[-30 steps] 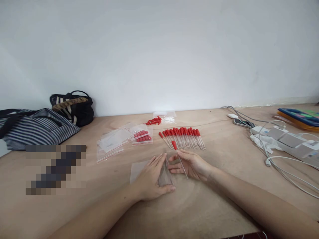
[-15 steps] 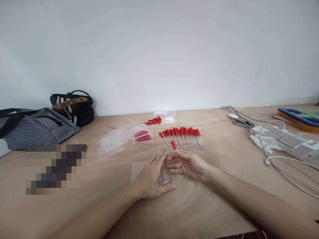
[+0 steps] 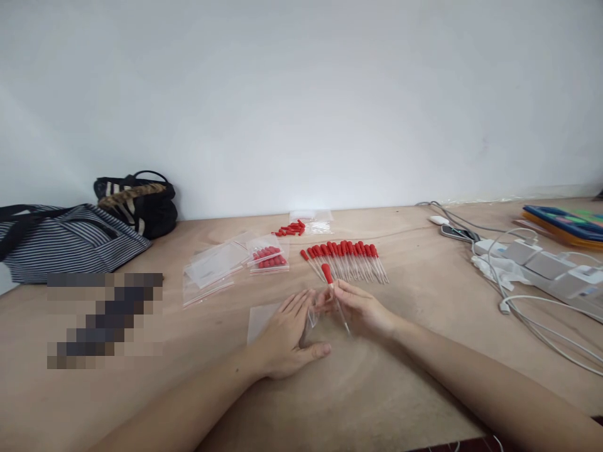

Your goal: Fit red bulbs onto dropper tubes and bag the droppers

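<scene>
My left hand (image 3: 288, 336) lies on the table with its fingers stretched over a clear plastic bag (image 3: 261, 319), the thumb apart. Just right of it, my right hand (image 3: 360, 307) is closed on a dropper (image 3: 340, 309) with a red bulb, its clear tip pointing down toward the table. Some fingers of that hand also touch the edge of the bag. Beyond my hands, several red-topped droppers (image 3: 346, 251) lie side by side in a row. Loose red bulbs (image 3: 291, 228) sit behind them, beside thin clear tubes (image 3: 319, 226).
To the left are a bag of red bulbs (image 3: 269, 256), flat clear bags (image 3: 214, 267), a striped bag (image 3: 75, 242) and a black bag (image 3: 155, 207). A power strip (image 3: 551, 267) with chargers and cables, plus a blue and orange case (image 3: 565, 225), occupy the right side.
My right hand has shifted slightly left, still holding the dropper. The part of the clear bag raised between my hands has folded down and shows less. My left hand has barely moved.
</scene>
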Tool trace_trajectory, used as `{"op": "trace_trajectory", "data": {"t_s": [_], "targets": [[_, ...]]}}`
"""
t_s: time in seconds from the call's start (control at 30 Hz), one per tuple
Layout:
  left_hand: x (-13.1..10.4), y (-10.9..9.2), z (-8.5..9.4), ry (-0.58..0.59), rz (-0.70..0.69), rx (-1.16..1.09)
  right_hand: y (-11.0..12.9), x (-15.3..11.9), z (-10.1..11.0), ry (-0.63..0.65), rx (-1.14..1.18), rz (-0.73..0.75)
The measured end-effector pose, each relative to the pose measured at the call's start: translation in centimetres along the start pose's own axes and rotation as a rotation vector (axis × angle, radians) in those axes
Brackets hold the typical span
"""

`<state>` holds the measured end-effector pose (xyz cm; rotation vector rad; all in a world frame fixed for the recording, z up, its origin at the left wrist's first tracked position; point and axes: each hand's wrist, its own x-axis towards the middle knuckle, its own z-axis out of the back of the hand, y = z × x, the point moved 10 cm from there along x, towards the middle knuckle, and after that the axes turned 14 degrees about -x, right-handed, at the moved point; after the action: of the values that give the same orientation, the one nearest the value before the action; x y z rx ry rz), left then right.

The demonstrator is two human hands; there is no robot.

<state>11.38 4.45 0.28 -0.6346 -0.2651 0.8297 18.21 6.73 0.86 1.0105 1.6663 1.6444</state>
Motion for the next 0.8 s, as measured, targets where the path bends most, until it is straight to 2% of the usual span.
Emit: {"op": "trace_trajectory", "data": {"t_s": [0.13, 0.2, 0.3, 0.4, 0.57, 0.7, 0.8], "targets": [[-0.1, 0.3, -0.2, -0.001, 0.015, 0.043, 0.5, -0.5, -0.1, 0.015, -0.379, 0.032], [-0.1, 0.5, -0.2, -0.009, 0.021, 0.049, -0.4, -0.4, 0.0, 0.02, -0.318, -0.035], [-0.1, 0.9, -0.3, -0.021, 0.043, 0.038, -2.4, 0.0, 0.4, -0.044, 0.018, -0.161], [0.0, 1.0, -0.1, -0.047, 0.045, 0.018, -3.3, 0.4, 0.3, -0.088, 0.243, -0.198], [0.2, 0.9, 0.4, -0.102, -0.006, -0.033, -2.5, 0.1, -1.5, 0.076, 0.242, -0.172], [0.1, 1.3, 1.0, -0.144, 0.02, -0.071, -1.1, 0.0, -1.1, 0.07, 0.164, -0.058], [0.1, 1.2, 0.8, -0.122, 0.001, -0.064, -0.9, -0.2, -1.2, 0.098, 0.062, -0.044]]}}
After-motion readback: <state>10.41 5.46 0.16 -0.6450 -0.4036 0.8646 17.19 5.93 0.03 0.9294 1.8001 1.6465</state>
